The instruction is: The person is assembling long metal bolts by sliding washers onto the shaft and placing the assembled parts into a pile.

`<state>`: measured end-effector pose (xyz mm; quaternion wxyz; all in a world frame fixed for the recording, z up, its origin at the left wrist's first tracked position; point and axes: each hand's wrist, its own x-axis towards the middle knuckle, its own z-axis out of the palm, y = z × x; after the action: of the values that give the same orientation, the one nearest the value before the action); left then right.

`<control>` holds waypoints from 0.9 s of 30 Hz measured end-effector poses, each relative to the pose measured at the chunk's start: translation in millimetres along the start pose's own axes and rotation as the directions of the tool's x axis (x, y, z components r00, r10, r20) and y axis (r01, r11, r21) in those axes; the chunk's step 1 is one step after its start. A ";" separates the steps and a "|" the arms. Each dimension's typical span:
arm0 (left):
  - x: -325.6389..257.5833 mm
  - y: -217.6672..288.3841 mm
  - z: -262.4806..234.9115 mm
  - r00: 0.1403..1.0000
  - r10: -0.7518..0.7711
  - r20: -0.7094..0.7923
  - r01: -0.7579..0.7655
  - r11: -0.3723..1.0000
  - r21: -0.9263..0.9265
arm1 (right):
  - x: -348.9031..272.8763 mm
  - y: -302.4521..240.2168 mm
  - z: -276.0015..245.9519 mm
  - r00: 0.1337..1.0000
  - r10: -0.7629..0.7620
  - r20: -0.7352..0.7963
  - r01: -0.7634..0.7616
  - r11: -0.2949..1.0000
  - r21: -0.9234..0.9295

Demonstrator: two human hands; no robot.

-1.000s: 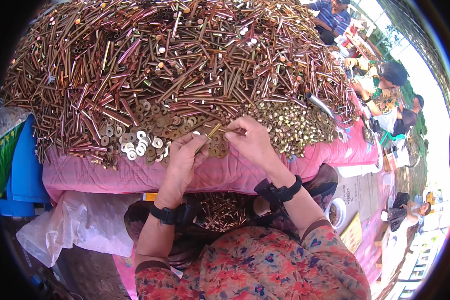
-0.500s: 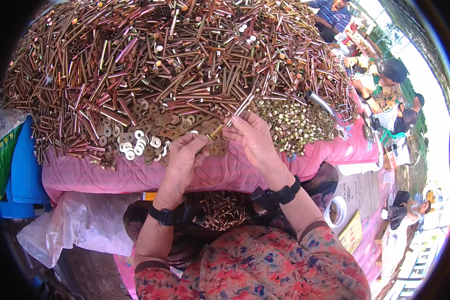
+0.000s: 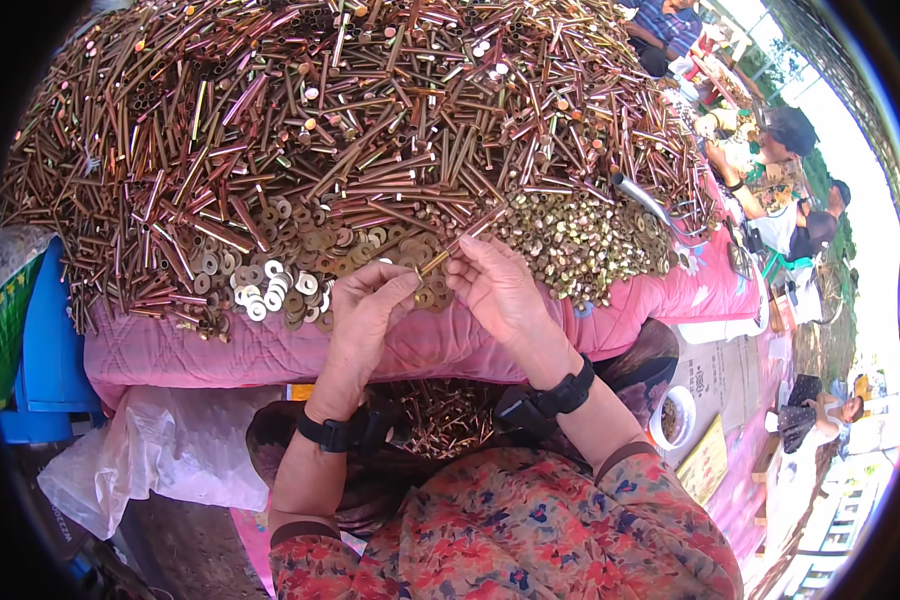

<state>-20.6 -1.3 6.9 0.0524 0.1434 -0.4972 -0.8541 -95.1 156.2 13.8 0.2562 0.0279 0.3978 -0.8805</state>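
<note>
Between my two hands is a sleeve anchor bolt (image 3: 434, 264), slanting up to the right, with a yellowish lower part and a copper-coloured tube toward its far end. My left hand (image 3: 358, 320) pinches its lower end between thumb and forefinger. My right hand (image 3: 502, 292) is closed on its middle, thumb along the shaft. Just beyond my hands lie flat round washers (image 3: 272, 288), some bright silver, others dull brass. Small yellowish nuts (image 3: 582, 245) are piled to the right of my right hand. Behind these rises a large heap of copper-coloured bolts and tubes (image 3: 310, 130).
A pink quilted cover (image 3: 220, 350) hangs over the table's near edge. A bent metal tube (image 3: 642, 197) lies beside the nuts. More bolts (image 3: 440, 420) sit below, at my lap. A white bucket (image 3: 673, 418) stands at right, a blue container (image 3: 55, 350) at left. Other people sit at far right.
The bolt's far end has dipped slightly and turned a little. My right hand's fingers have shifted slightly along it; my left hand stays nearly in place.
</note>
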 end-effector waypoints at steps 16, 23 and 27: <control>6.3 -26.8 6.5 0.995 0.087 0.043 -0.083 0.993 -0.086 | -16.2 29.8 1.4 0.921 -0.197 0.337 0.391 0.459 -0.798; 9.5 -8.4 -5.4 0.995 -0.066 -0.078 0.057 0.993 -0.108 | 7.6 4.2 -39.1 0.825 -0.344 0.449 0.368 -0.277 -0.888; 6.5 -1.5 -2.2 0.995 -0.052 -0.085 0.042 0.993 -0.112 | 5.9 5.6 -28.9 0.855 -0.290 0.429 0.281 -0.436 -0.855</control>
<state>-26.1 -3.9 3.3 0.0619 0.1891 -0.4432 -0.8741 -102.1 171.2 -11.3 -0.0795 -0.2957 0.9270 -0.2166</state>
